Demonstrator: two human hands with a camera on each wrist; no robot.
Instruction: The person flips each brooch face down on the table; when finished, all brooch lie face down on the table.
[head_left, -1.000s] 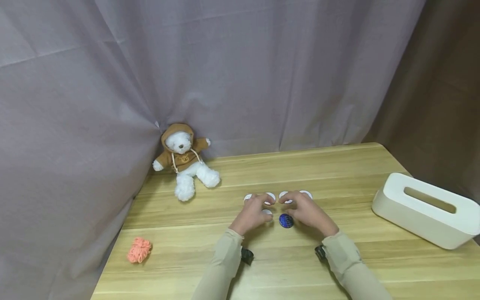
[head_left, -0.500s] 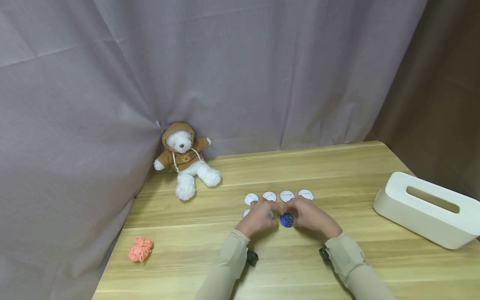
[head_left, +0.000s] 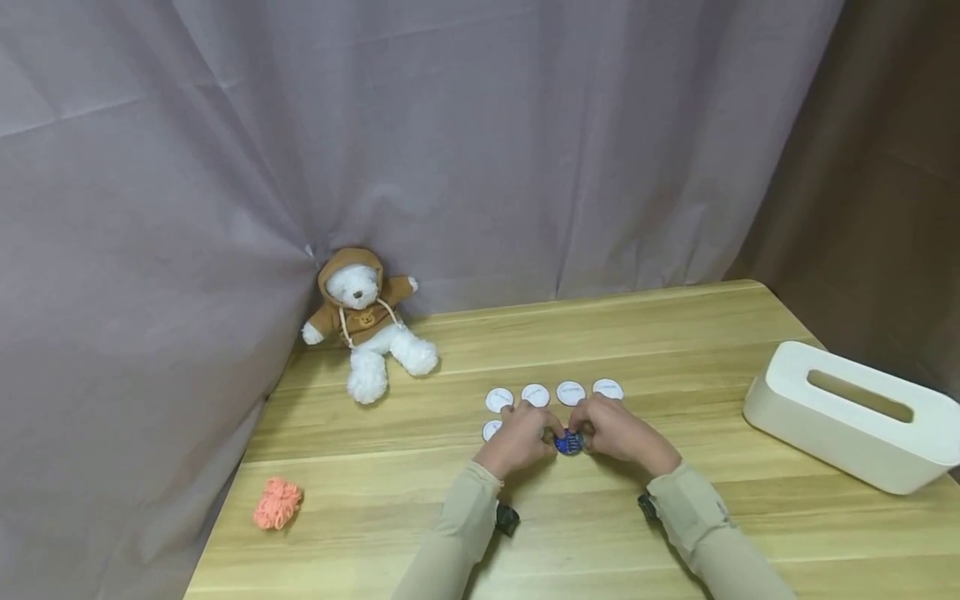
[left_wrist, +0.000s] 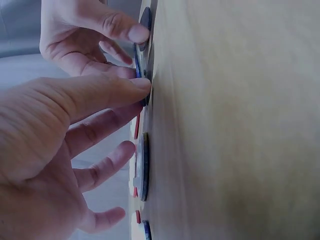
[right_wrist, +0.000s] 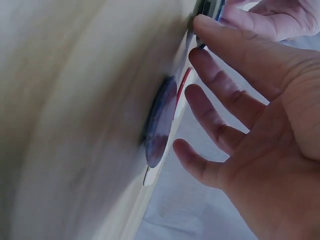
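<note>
A blue round disc [head_left: 568, 442] with a printed face lies between my two hands on the wooden table. My left hand [head_left: 521, 439] pinches its left edge between thumb and index finger, other fingers spread. From the other side my right hand [head_left: 621, 430] pinches the right edge; its thumb [right_wrist: 212, 27] shows against the dark rim. Beyond the hands, white round discs form a row, including one at the left [head_left: 499, 400] and one at the right [head_left: 607, 390]. Another white disc [head_left: 491, 430] is partly covered by my left hand. Under my right fingers rests a dark-edged disc [right_wrist: 161, 122].
A white plush bear [head_left: 367, 333] in a brown hoodie sits at the back left by the curtain. Pink yarn [head_left: 277, 502] lies at the left front. A cream tissue box [head_left: 847, 425] stands at the right edge of the table [head_left: 600, 533].
My left hand has moved right, off the white discs, to the blue disc. Both hands have closed in and their fingertips now pinch its edges. More of the white row shows.
</note>
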